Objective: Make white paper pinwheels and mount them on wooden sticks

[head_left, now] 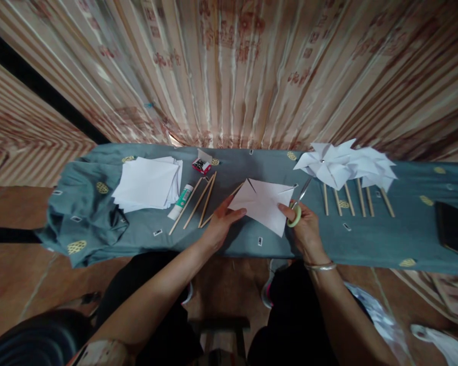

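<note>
Fingers of the right hand (303, 226) grip green-handled scissors (298, 203) at mid-frame.
Left hand (220, 219), fingers together, presses flat on the white paper square (262, 202).

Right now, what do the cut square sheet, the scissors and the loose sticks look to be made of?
The sheet looks like thin matte white paper: it lies flat with crisp slits. The scissors, in the right hand, show shiny, probably metal blades and pale green, likely plastic handles. The sticks look like bare light wood or bamboo; I cannot tell which.
</note>
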`<action>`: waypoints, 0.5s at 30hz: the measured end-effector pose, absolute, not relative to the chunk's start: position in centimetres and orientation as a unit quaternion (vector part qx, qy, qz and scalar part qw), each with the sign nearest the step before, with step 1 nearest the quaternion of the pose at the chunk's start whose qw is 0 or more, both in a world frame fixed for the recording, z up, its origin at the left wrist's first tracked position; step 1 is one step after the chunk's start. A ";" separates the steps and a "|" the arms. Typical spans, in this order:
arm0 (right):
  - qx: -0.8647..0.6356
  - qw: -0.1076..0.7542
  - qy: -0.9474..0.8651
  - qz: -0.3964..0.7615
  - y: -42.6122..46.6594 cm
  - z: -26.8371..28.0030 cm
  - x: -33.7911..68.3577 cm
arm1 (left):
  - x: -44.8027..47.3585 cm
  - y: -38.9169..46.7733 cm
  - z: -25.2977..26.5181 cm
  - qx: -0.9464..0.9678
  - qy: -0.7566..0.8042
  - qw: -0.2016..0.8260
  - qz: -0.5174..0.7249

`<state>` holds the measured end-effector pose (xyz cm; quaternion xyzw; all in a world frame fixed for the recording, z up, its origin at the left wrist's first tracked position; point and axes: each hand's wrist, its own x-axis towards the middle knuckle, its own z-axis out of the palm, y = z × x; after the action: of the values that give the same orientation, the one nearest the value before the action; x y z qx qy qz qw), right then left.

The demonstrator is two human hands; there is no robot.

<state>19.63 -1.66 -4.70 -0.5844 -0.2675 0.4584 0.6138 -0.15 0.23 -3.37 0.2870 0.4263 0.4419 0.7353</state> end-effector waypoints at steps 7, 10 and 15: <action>-0.567 0.633 -0.251 0.463 -1.7 -4.5 19.4 | 0.0 0.4 -3.5 0.240 0.467 0.692 0.497; -0.556 0.636 -0.258 0.469 -1.6 -4.5 19.2 | 0.1 -0.2 -3.1 0.181 0.392 0.778 0.457; -0.556 0.631 -0.289 0.458 -1.6 -4.3 18.5 | 0.5 -1.0 -2.5 0.186 0.341 0.826 0.409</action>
<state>18.54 -1.65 -4.29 -0.5561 -0.2887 0.4577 0.6309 0.51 -0.98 -2.48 0.1856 0.3405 0.4088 0.8261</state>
